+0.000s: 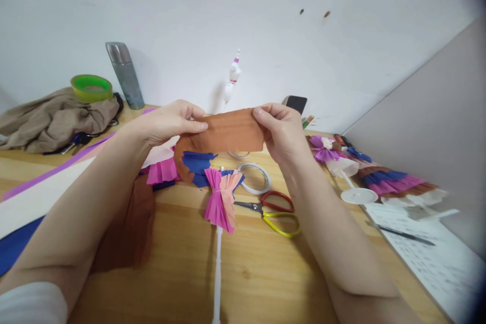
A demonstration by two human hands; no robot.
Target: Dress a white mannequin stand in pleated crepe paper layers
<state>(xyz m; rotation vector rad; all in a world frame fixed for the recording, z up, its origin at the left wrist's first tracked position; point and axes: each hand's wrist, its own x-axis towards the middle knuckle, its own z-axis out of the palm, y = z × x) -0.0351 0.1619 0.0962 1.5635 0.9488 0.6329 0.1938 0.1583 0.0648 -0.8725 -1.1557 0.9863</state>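
A strip of brown crepe paper (231, 131) is stretched between my two hands above the table. My left hand (178, 119) pinches it near its left part, and the rest curls down below. My right hand (283, 124) pinches its right end, thumb in front. Beneath lies a white plastic stick (217, 273) with a gathered pink and peach paper piece (220, 195) around its upper part. Scissors (271, 210) with red and yellow handles lie beside it, close to a white tape roll (256, 178). Blue crepe paper (197, 164) shows under the strip.
Crepe paper sheets (49, 192) spread along the left. A grey bottle (125, 76), green tape roll (91, 88) and brown cloth (45, 116) stand or lie at the back left. On the right are a paper-dressed doll (395, 177), a pen (406, 235) and a printed sheet (436, 258).
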